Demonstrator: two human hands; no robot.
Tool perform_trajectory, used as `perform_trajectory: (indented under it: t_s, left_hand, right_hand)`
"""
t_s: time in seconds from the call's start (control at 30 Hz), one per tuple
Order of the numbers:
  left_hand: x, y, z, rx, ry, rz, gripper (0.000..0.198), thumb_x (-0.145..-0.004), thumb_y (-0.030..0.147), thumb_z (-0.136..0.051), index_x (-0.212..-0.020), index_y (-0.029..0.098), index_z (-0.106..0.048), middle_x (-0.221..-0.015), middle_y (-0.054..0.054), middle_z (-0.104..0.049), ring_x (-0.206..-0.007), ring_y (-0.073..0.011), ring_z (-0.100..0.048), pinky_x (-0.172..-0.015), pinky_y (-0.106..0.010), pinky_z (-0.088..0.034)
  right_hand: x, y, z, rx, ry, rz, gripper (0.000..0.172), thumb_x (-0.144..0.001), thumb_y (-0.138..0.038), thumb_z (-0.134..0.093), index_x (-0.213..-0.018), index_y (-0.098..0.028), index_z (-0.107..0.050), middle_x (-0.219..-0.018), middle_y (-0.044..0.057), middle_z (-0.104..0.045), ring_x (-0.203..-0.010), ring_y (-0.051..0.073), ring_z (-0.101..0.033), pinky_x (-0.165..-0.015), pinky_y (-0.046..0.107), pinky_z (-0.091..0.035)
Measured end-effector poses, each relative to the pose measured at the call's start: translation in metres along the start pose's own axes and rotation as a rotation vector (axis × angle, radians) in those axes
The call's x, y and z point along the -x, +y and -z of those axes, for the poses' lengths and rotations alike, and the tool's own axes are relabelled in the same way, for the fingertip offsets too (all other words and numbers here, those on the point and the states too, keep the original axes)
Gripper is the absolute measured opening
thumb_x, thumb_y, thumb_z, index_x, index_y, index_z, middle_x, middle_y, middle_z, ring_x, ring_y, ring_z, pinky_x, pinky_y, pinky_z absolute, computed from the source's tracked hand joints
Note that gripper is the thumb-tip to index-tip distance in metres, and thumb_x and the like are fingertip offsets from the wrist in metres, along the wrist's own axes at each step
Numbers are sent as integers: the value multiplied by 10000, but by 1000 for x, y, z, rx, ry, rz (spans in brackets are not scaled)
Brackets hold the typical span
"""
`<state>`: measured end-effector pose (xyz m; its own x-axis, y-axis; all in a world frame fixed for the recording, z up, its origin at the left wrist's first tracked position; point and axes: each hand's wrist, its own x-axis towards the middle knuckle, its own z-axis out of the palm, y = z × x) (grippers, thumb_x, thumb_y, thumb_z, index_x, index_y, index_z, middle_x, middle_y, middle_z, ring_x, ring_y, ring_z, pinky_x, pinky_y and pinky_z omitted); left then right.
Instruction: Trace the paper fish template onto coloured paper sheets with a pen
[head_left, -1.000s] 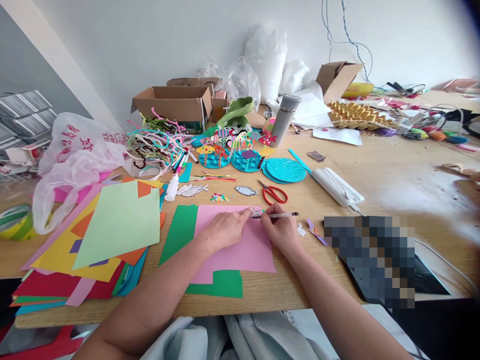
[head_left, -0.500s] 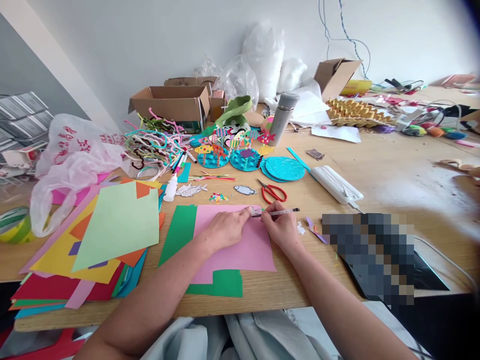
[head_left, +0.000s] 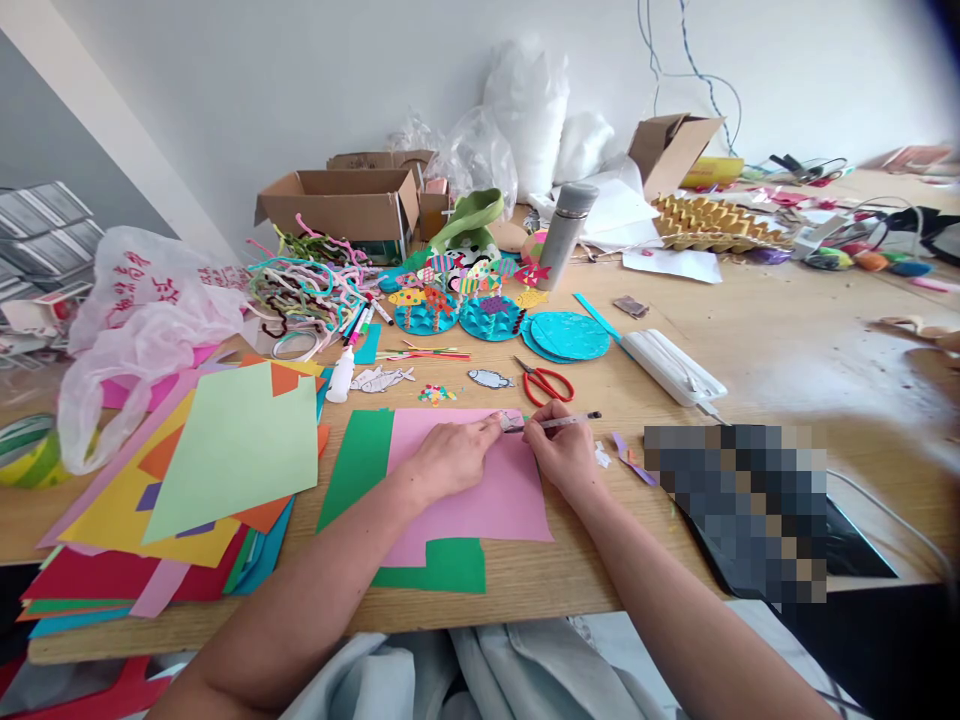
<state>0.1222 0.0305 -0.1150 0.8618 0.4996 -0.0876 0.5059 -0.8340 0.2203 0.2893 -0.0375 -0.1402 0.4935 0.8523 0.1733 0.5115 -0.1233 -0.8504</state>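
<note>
My right hand [head_left: 556, 447] is closed around a slim pencil [head_left: 568, 421], its tip resting near the top edge of a pink paper sheet [head_left: 469, 515]. Under the fingertips of my left hand [head_left: 457, 452], a small pale paper piece [head_left: 513, 417] is held down against the pink sheet. The left hand lies on the paper with its index finger stretched out; its other fingers are partly hidden. Green paper [head_left: 352, 470] sticks out beneath the pink sheet. Just beyond my hands are red-handled scissors [head_left: 547, 386] and a fish-shaped paper cutout [head_left: 490, 379].
Coloured paper [head_left: 240, 440] is stacked at the left. A white glue bottle [head_left: 340, 376], pipe cleaners [head_left: 311, 290], blue discs [head_left: 570, 336], fish decorations [head_left: 424, 312] and a grey flask [head_left: 566, 235] stand farther back. A white power strip [head_left: 671, 365] lies at the right.
Both hands stay at nearly the same spot. The pencil and right hand have shifted very slightly to the right; nothing else has visibly moved.
</note>
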Motion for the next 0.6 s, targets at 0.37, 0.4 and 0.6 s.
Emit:
perform_trajectory:
  t_s: [0.37, 0.4, 0.6]
  left_hand:
    - [0, 1, 0, 3, 0, -7, 605, -841, 97, -369, -1434, 209, -327, -1432, -48, -460, -1160, -212, -579, -915, -322, -487]
    - [0, 1, 0, 2, 2, -8, 603, -841, 96, -369, -1433, 209, -329, -1433, -48, -459, -1160, -211, -579, -916, -322, -486]
    - [1, 1, 1, 8, -2, -14, 621, -834, 89, -369, -1439, 217, -317, -1456, -30, -427, -1160, -210, -579, -911, -314, -488]
  right_hand:
    - [-2, 2, 0, -53, -3, -27, 98, -706, -255, -543, -637, -218, -484, -511, -51, -499, -463, 113, -440, -453, 236, -321]
    - [-2, 2, 0, -50, -3, -24, 99, -707, -255, -542, -636, -218, -484, -511, -50, -497, -463, 113, -440, -454, 237, -319]
    - [-2, 2, 0, -42, -1, -19, 99, -706, -254, -542, -637, -218, -483, -511, -49, -498, -463, 114, -439, -456, 239, -317]
